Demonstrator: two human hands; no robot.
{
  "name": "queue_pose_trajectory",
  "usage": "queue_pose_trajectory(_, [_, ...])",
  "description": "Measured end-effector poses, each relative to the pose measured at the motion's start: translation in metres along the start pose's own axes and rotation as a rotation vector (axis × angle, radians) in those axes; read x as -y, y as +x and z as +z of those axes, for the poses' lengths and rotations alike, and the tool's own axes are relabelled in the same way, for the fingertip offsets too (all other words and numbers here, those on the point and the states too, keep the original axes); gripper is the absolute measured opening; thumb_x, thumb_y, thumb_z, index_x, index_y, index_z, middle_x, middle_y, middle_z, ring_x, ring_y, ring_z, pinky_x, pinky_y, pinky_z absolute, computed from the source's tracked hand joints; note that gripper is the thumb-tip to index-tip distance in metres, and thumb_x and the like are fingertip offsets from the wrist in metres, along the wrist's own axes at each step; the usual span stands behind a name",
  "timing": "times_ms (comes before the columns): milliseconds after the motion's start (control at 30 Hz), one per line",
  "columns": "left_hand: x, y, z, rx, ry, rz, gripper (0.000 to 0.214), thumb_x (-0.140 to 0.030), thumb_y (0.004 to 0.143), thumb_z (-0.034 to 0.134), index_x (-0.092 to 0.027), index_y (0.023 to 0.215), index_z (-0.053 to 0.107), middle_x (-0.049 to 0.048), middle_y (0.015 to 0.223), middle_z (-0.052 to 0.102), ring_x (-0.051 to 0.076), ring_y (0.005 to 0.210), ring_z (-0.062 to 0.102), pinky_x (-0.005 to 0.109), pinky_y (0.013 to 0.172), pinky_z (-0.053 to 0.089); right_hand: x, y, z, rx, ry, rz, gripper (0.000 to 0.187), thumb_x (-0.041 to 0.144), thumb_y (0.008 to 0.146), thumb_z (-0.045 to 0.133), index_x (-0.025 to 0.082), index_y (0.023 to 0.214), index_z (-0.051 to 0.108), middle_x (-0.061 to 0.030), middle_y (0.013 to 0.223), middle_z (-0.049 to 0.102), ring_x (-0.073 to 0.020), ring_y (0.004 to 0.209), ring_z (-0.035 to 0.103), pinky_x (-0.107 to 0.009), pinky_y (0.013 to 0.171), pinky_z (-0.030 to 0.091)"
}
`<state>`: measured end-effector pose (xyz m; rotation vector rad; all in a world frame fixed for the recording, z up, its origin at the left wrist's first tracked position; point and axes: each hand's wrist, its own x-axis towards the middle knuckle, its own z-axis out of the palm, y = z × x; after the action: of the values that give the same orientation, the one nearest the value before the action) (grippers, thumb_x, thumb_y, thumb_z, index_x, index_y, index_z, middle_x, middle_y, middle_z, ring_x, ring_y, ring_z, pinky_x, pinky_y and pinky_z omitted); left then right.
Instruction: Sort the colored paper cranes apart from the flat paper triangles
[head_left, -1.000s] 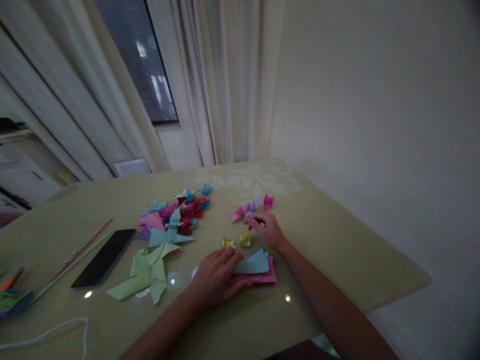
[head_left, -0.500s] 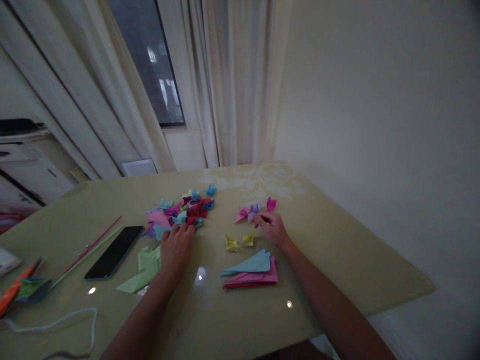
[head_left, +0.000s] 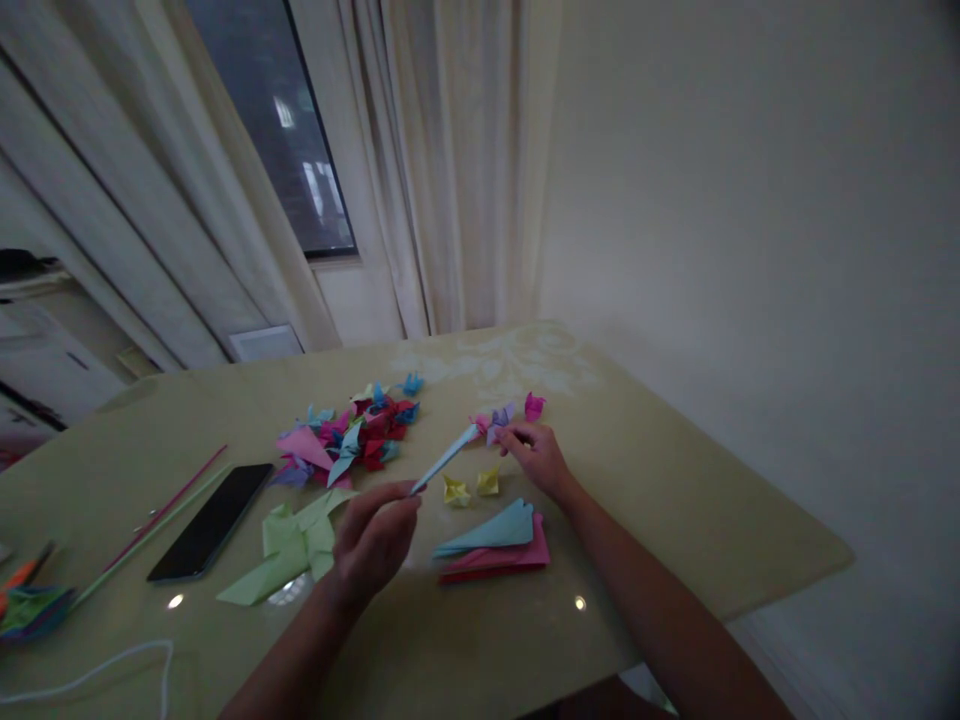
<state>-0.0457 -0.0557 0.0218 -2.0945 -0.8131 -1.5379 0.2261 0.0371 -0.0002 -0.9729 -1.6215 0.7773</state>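
Note:
My left hand [head_left: 379, 540] is closed on one end of a slim light-blue folded paper piece [head_left: 446, 460], held above the table and slanting up to the right. With fingertips pinched together, my right hand [head_left: 536, 458] is beside the purple origami piece [head_left: 501, 418]; whether anything is between those fingers I cannot make out. The blue piece's far end overlaps a pink origami piece [head_left: 480, 427]. Two small yellow folded pieces [head_left: 456, 490] lie between my hands. Nearer me is a stack of folded papers, light blue [head_left: 495, 530] over pink and red.
A colourful origami pile [head_left: 360, 430] lies at centre left, with a large green folded piece [head_left: 289, 540] in front. Farther left are a black phone [head_left: 214, 520], thin pink and green sticks [head_left: 161, 520] and a white cable [head_left: 112, 660]. A magenta piece [head_left: 534, 405] lies beyond my right hand.
My left hand has come away from the origami pile, toward me and slightly right, now holding the light-blue folded paper. My right hand stays near the purple piece. The view has shifted slightly.

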Motion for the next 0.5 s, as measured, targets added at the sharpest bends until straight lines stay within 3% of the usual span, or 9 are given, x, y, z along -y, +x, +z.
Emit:
queue_pose_trajectory(133, [-0.017,0.007,0.008,0.027,-0.059,-0.141,0.034,0.0,0.088,0.072,-0.022,0.114,0.07,0.0039,0.102,0.071,0.014,0.088,0.071,0.026,0.081,0.059,0.009,-0.001,0.002,0.108,0.243,-0.019,0.068,0.079,0.094,0.051,0.017,0.098,0.076,-0.0065,0.076,0.074,-0.0139,0.057,0.056,-0.026,0.055,0.044])
queue_pose_trajectory(200, [-0.018,0.006,0.014,0.049,-0.119,-0.228,0.032,-0.003,0.09,0.072,-0.023,0.115,0.071,0.0032,0.1,0.071,0.014,0.087,0.071,0.026,0.08,0.059,0.016,-0.003,0.005,0.179,0.351,-0.003,0.073,0.083,0.088,0.056,0.017,0.111,0.073,-0.0074,0.082,0.076,-0.0136,0.057,0.057,-0.026,0.054,0.044])
queue_pose_trajectory(300, [-0.014,-0.001,0.021,0.121,-0.197,-0.313,0.022,-0.011,0.093,0.073,-0.024,0.11,0.072,0.0028,0.098,0.073,0.015,0.086,0.073,0.026,0.077,0.061,0.027,-0.008,0.009,0.205,0.334,0.035,0.055,0.07,0.084,0.075,0.018,0.101,0.074,-0.0045,0.076,0.074,-0.0136,0.059,0.058,-0.024,0.055,0.045])
queue_pose_trajectory(400, [-0.008,-0.01,0.024,0.212,-0.309,-0.494,0.028,-0.025,0.096,0.072,-0.024,0.124,0.067,0.0035,0.1,0.078,0.016,0.085,0.076,0.028,0.078,0.063,0.036,-0.011,0.01,0.212,0.244,0.001,0.038,0.055,0.091,0.075,0.018,0.086,0.075,-0.0028,0.072,0.071,-0.0137,0.062,0.059,-0.025,0.06,0.045])
queue_pose_trajectory(500, [-0.005,-0.011,0.023,0.339,-0.441,-0.65,0.029,-0.035,0.102,0.063,-0.023,0.128,0.067,0.0052,0.1,0.079,0.017,0.083,0.077,0.028,0.074,0.063,0.04,-0.01,0.008,0.256,0.185,-0.097,0.03,0.048,0.091,0.077,0.019,0.084,0.079,-0.0028,0.076,0.07,-0.015,0.068,0.059,-0.027,0.066,0.046])
